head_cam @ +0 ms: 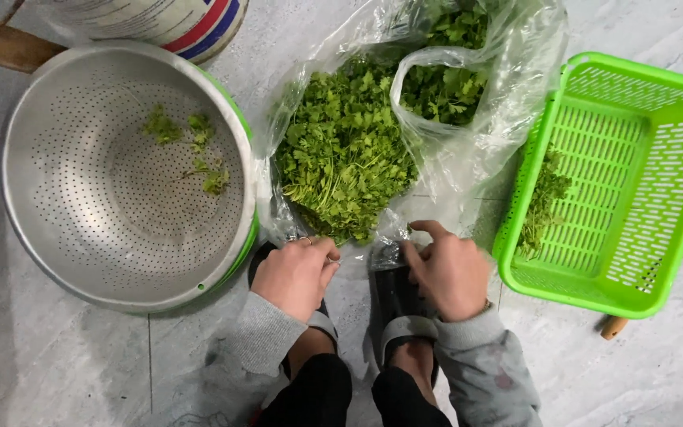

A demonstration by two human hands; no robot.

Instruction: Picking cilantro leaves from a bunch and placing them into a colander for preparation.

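Clear plastic, that's the bag (468, 150), spread open in the middle of the floor and stuffed with leafy green herbs (345, 150). Both hands sit at its near edge: left hand (298, 277) curled, fingertips pinched at the stems; right hand (448, 273) curled on the plastic, though what it actually grips is hard to make out. Left, a steel colander (81, 245) holds a few sprigs. Right, a green basket (673, 190) holds some more. Far left, a white container (160, 20) with red and blue stripes is cut off.

Green herbs (341, 150); bright green basket (634, 190); silver perforated colander (120, 198); grey sleeves (262, 332).
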